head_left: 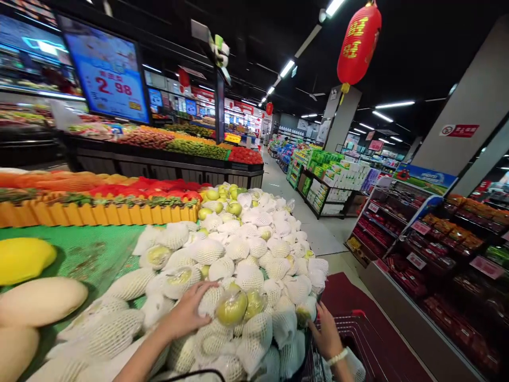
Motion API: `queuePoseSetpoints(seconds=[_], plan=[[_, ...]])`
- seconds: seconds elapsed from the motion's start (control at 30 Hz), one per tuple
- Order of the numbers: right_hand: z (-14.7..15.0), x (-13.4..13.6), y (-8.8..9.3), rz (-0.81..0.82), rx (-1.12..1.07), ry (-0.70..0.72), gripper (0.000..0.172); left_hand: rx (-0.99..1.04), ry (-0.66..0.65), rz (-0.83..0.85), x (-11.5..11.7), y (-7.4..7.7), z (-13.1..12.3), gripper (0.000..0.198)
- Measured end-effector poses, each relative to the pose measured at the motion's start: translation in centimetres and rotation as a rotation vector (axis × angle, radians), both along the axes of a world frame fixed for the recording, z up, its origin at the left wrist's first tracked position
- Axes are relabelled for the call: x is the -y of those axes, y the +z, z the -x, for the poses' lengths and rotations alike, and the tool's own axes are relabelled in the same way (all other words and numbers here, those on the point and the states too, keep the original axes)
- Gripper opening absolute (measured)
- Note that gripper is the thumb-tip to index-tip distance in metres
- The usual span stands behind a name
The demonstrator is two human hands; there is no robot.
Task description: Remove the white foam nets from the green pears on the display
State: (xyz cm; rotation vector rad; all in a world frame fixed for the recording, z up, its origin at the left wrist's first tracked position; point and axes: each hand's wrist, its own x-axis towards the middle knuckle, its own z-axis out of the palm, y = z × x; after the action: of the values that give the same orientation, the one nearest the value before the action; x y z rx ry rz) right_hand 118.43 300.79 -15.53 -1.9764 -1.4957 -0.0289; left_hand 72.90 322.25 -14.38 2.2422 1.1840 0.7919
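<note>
A heap of yellow-green round fruit in white foam nets, perhaps pears, fills the near display. My left hand (193,310) rests on the heap with thumb and fingers apart, against a foam-netted fruit (210,302). Just right of it are two clear-wrapped yellow-green fruits (233,307), showing bare at the top of their nets. My right hand (328,331), a pale band on its wrist, is at the heap's right edge. Its fingers are spread beside a netted fruit (305,312); whether they touch it is hard to tell.
A shopping cart (353,323) stands below my right hand. Large yellow melons (24,260) lie on green matting at left, before a yellow picket-like divider (99,212). Packaged-food shelves (417,254) line the right. A red lantern (359,42) hangs overhead.
</note>
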Motion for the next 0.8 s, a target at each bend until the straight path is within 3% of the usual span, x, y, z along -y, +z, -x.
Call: queuePoseSetpoints(seconds=[0.13,0.17,0.23,0.37,0.47,0.53,0.6,0.67,0.73,0.8], plan=[[13.7,-5.7,1.3,-0.079,0.095,0.579,0.076,0.170,0.211,-0.151,2.5,-0.3,-0.8,0.061],[16.6,-6.6,1.3,-0.053,0.126,0.677,0.086,0.214,0.261,-0.176,3.3,-0.3,-0.8,0.059],[20.9,-7.7,1.3,0.062,0.125,0.729,0.101,0.295,0.343,-0.203,5.0,0.1,0.0,0.055],[23.4,-9.5,1.6,0.333,-0.058,0.628,0.110,0.506,0.537,-0.116,8.6,0.9,3.7,0.055],[23.0,-11.1,2.3,0.295,-0.116,0.601,0.099,0.783,0.744,0.069,10.8,1.3,6.9,0.064],[23.4,-11.9,3.4,0.221,-0.130,0.561,0.083,0.981,0.832,0.199,12.2,1.7,8.4,0.067],[24.8,-12.1,4.9,0.101,-0.205,0.568,0.060,1.177,0.837,0.325,13.7,2.4,9.1,0.072],[27.3,-11.7,6.8,0.020,-0.385,0.661,0.045,1.340,0.770,0.427,15.0,3.7,9.0,0.082],[30.5,-10.9,8.7,0.072,-0.647,0.807,0.051,1.415,0.679,0.467,16.1,5.2,8.3,0.092],[33.8,-10.2,10.1,0.232,-0.915,0.964,0.079,1.399,0.602,0.468,16.6,6.7,7.5,0.096]])
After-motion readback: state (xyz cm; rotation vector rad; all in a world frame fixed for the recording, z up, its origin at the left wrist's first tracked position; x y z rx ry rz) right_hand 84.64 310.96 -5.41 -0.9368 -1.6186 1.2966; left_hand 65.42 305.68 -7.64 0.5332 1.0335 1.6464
